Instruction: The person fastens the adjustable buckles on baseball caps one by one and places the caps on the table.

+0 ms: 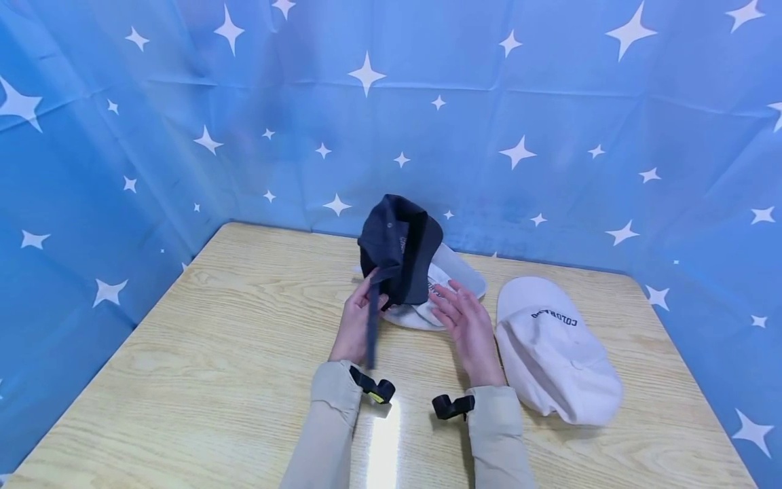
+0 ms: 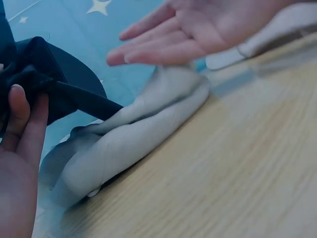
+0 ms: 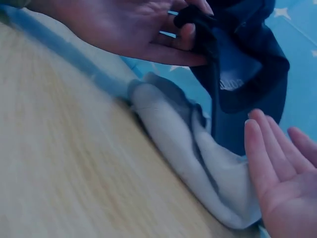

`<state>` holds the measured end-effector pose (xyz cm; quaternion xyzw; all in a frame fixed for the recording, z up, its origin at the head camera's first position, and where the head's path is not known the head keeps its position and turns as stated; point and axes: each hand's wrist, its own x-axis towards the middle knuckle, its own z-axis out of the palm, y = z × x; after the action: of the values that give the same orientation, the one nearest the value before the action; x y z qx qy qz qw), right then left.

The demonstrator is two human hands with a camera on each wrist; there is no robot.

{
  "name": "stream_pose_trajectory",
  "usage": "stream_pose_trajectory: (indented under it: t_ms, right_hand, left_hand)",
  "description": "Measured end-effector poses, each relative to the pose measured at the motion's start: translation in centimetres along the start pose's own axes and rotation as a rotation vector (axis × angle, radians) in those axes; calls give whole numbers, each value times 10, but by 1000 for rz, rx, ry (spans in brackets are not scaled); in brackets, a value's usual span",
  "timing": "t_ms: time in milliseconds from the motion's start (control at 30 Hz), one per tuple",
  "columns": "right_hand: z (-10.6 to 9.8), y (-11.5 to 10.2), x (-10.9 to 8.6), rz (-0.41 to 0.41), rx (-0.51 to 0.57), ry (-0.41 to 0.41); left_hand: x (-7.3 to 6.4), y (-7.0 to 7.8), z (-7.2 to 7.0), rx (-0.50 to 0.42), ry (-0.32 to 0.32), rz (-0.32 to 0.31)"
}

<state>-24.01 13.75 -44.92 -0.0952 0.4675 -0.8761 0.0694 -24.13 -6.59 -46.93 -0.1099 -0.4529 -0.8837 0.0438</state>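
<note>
A dark navy baseball cap (image 1: 383, 238) is held up off the table, tilted, its inside partly showing. My left hand (image 1: 353, 329) grips its lower back edge between thumb and fingers, and a loose dark strap (image 1: 372, 326) hangs down past that hand. My right hand (image 1: 469, 329) is beside the cap's brim, palm inward and fingers extended, holding nothing. Below and behind the navy cap lies a light grey cap (image 2: 133, 139), its brim (image 1: 461, 269) pointing back right. Lettering inside the navy cap (image 3: 252, 64) is only partly readable.
To the right of my right hand a white cap (image 1: 568, 367) marked COLORADO lies on the wooden table (image 1: 214, 360). A blue curtain with white stars (image 1: 427, 136) rises behind the table's back edge and along both sides.
</note>
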Motion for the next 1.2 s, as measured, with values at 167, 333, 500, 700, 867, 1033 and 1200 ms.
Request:
stream_pose_trajectory:
  t_ms: [167, 333, 500, 700, 867, 1033, 1200]
  right_hand:
    - [-10, -9, -2, -55, 72, -31]
    - [-15, -14, -1, -62, 133, -69]
    - [-19, -19, -3, -58, 285, -67]
    - [-23, -24, -4, -95, 414, -109]
    - [-26, -24, -5, -87, 410, -183]
    - [-26, -22, -5, -76, 335, -267]
    - [-26, -24, -7, -54, 299, -302]
  left_hand:
    - [-2, 3, 6, 104, -68, -25]
    - [-6, 11, 13, 326, -107, -77]
    - [-10, 21, 27, 443, -186, -69]
    - [-12, 29, 32, 497, -210, -84]
    - [-15, 35, 26, 548, -226, -118]
    - [-11, 34, 20, 514, -216, -93]
    - [-4, 24, 10, 439, -100, -39]
